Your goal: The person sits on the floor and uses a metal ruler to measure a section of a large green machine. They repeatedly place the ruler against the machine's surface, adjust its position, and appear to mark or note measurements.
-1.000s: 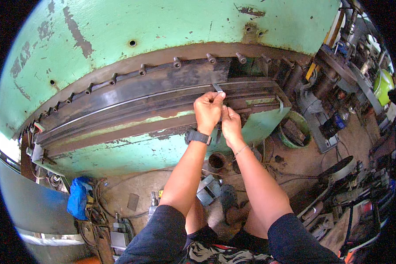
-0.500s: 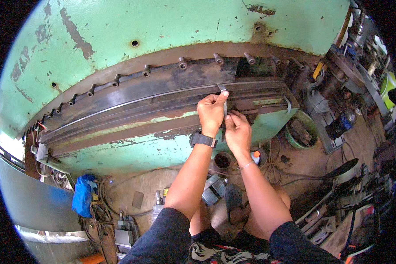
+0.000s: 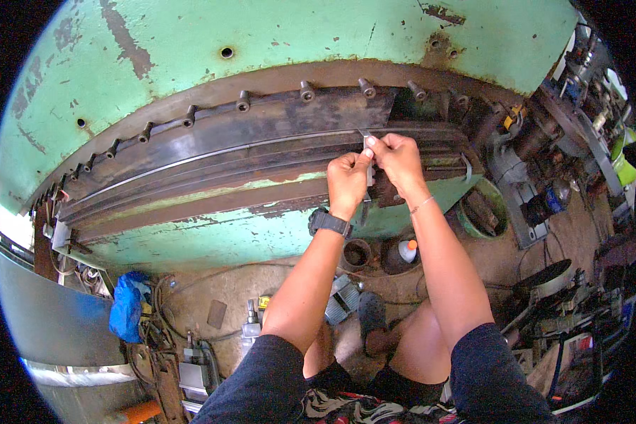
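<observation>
A narrow grey metal strip (image 3: 369, 177) stands between my hands, its upper end close to the long dark blade (image 3: 261, 127) of a green press brake. My left hand (image 3: 348, 185), with a black watch on the wrist, pinches the strip from the left. From the right, my right hand (image 3: 403, 161) is closed at its upper part, thumb beside the left thumb. Fingers cover much of the strip, so its full shape is hidden. Below the blade runs the grooved lower die (image 3: 212, 177).
Bolts (image 3: 243, 100) stick out along the clamp above the blade. On the floor stand a green bucket (image 3: 489, 225), a white bottle with an orange cap (image 3: 407, 250) and a round tin (image 3: 357, 253). Cables and a blue bag (image 3: 128, 307) lie left; machine parts crowd the right.
My right hand has moved up from below the left hand to the strip's upper part. My left hand has shifted slightly down and right in view, and the whole view has shifted a little.
</observation>
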Action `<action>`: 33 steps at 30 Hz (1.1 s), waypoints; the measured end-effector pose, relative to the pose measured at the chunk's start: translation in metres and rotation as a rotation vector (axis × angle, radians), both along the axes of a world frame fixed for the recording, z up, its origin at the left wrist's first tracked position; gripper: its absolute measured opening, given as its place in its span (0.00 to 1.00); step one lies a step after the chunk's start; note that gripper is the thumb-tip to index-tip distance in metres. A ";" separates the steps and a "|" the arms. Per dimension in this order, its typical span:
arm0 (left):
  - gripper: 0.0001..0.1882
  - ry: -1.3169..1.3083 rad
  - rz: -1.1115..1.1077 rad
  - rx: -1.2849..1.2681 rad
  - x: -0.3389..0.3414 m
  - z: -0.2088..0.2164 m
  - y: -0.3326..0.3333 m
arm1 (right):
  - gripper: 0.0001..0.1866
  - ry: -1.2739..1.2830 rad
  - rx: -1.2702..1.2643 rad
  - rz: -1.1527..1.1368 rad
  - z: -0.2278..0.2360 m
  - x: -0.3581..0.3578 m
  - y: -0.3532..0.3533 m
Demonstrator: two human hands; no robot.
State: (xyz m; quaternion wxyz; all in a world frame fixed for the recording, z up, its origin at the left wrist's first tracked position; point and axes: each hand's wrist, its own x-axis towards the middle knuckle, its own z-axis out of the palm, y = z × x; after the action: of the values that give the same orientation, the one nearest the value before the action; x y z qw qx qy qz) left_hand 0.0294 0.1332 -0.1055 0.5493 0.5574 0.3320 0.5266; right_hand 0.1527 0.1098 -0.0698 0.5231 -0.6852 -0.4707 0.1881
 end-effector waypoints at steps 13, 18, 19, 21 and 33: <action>0.18 0.055 0.008 -0.047 -0.001 0.004 0.005 | 0.24 -0.298 -0.087 -0.159 0.018 -0.015 0.002; 0.14 0.128 0.053 0.187 -0.003 -0.013 0.018 | 0.22 -0.265 -0.053 -0.106 0.012 -0.018 0.005; 0.14 0.120 0.040 0.177 -0.002 -0.014 0.019 | 0.21 -0.266 -0.058 -0.096 0.011 -0.018 0.007; 0.13 0.124 0.041 0.204 0.002 -0.014 0.015 | 0.19 -0.191 -0.017 -0.039 0.005 -0.006 0.006; 0.14 0.126 -0.082 0.244 -0.012 -0.013 0.012 | 0.14 0.033 0.087 0.111 -0.003 -0.010 -0.003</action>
State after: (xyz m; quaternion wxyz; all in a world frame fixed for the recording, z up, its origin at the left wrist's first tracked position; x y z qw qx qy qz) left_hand 0.0169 0.1453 -0.1187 0.4763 0.6652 0.2765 0.5042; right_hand 0.1425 0.1065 -0.0727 0.5489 -0.6314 -0.5069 0.2075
